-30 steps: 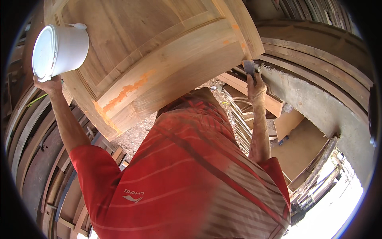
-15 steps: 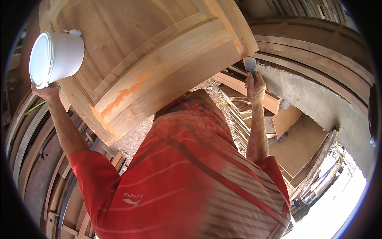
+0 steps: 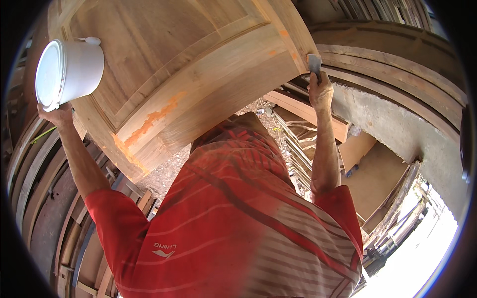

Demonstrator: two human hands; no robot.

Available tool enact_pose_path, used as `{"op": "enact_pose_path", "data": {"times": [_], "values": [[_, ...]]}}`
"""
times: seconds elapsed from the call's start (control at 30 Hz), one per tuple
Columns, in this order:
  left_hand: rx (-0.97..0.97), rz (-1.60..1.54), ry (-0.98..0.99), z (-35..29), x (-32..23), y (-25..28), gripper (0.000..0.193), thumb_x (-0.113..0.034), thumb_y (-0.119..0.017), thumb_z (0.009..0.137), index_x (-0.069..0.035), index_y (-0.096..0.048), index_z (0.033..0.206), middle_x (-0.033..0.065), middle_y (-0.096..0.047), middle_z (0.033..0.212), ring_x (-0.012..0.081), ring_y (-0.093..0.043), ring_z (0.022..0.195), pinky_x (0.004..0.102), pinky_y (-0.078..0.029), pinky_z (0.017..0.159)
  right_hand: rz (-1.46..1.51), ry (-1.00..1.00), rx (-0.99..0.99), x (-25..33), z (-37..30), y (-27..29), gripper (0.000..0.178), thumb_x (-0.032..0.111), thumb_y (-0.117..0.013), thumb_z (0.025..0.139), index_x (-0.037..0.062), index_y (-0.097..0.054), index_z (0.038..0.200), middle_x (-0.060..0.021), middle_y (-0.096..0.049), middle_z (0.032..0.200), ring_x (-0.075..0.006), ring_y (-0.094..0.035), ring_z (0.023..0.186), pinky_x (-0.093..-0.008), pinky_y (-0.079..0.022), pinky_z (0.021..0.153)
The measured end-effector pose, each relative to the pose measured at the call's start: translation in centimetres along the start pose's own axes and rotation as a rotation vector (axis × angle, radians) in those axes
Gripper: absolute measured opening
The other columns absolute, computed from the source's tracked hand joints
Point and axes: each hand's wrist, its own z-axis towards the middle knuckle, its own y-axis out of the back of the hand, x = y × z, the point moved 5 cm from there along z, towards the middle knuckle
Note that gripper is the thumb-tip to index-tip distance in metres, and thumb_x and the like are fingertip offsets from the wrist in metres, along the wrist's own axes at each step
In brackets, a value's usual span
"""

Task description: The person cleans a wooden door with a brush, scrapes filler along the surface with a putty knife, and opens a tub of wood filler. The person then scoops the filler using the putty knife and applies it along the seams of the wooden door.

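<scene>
Since earlier: right hand [image 3: 320,92] shifted its putty knife [image 3: 314,63] up the wooden door's [image 3: 198,74] right edge. Left hand [image 3: 57,114] grips white bucket [image 3: 69,72] underneath, at door's left edge; probably light, rigid, smooth-walled.

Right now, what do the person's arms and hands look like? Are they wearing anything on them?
Both arms are bare from above the elbow down. The left hand and right hand have no gloves, and no watch or rings show. Short red sleeves cover the upper arms, part of a red shirt with thin pale stripes and darker bands, with a small pale mark near the left sleeve.
</scene>
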Motion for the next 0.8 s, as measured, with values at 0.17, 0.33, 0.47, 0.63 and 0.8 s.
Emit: {"op": "enact_pose_path", "data": {"times": [0.17, 0.33, 0.47, 0.63, 0.8], "values": [[0.019, -0.013, -0.002, 0.1, 0.0, -0.3, 0.078, -0.055, -0.045, 0.089, -0.003, -0.056, 0.146, 0.0149, -0.065, 0.136, 0.0364, -0.063, 0.127, 0.0523, -0.054, 0.104, -0.194, 0.195, -0.124, 0.2, -0.8, -0.2, 0.026, 0.016, -0.061, 0.101, 0.0023, -0.067, 0.123, -0.0251, -0.069, 0.094, -0.0435, -0.070, 0.085, -0.0508, -0.056, 0.073], [0.006, 0.008, -0.030, 0.8, 0.2, 0.9, 0.078, -0.055, -0.046, 0.089, -0.003, -0.056, 0.145, 0.0153, -0.066, 0.136, 0.0369, -0.064, 0.126, 0.0513, -0.054, 0.103, -0.354, 0.230, -0.104, 1.6, -2.3, -0.6, 0.045, 0.009, -0.059, 0.101, 0.0131, -0.059, 0.146, -0.0204, -0.066, 0.104, -0.0425, -0.068, 0.095, -0.0535, -0.055, 0.080], [-0.018, 0.014, -0.025, 0.6, 0.2, 0.1, 0.077, -0.054, -0.045, 0.089, -0.003, -0.057, 0.145, 0.0158, -0.065, 0.137, 0.0370, -0.064, 0.126, 0.0508, -0.053, 0.105, -0.527, 0.358, -0.033, 1.4, -2.8, -0.9, 0.051, 0.005, -0.057, 0.100, 0.0146, -0.057, 0.150, -0.0162, -0.066, 0.107, -0.0397, -0.067, 0.105, -0.0529, -0.056, 0.086], [-0.012, -0.006, -0.032, 0.0, -0.2, 0.0, 0.077, -0.054, -0.044, 0.089, -0.003, -0.057, 0.145, 0.0159, -0.065, 0.138, 0.0367, -0.064, 0.128, 0.0514, -0.052, 0.108, -0.616, 0.375, 0.057, 2.9, -4.5, 1.2, 0.046, 0.011, -0.058, 0.102, 0.0148, -0.059, 0.147, -0.0177, -0.067, 0.104, -0.0398, -0.069, 0.099, -0.0514, -0.056, 0.083], [0.026, -0.042, 0.003, 0.4, 0.1, 0.4, 0.077, -0.055, -0.043, 0.090, -0.003, -0.057, 0.145, 0.0151, -0.065, 0.138, 0.0355, -0.063, 0.129, 0.0500, -0.053, 0.107, -0.528, 0.304, 0.086, 6.1, -2.7, 2.0, 0.044, 0.017, -0.064, 0.101, 0.0144, -0.061, 0.145, -0.0212, -0.068, 0.104, -0.0441, -0.069, 0.091, -0.0515, -0.057, 0.076]]}}
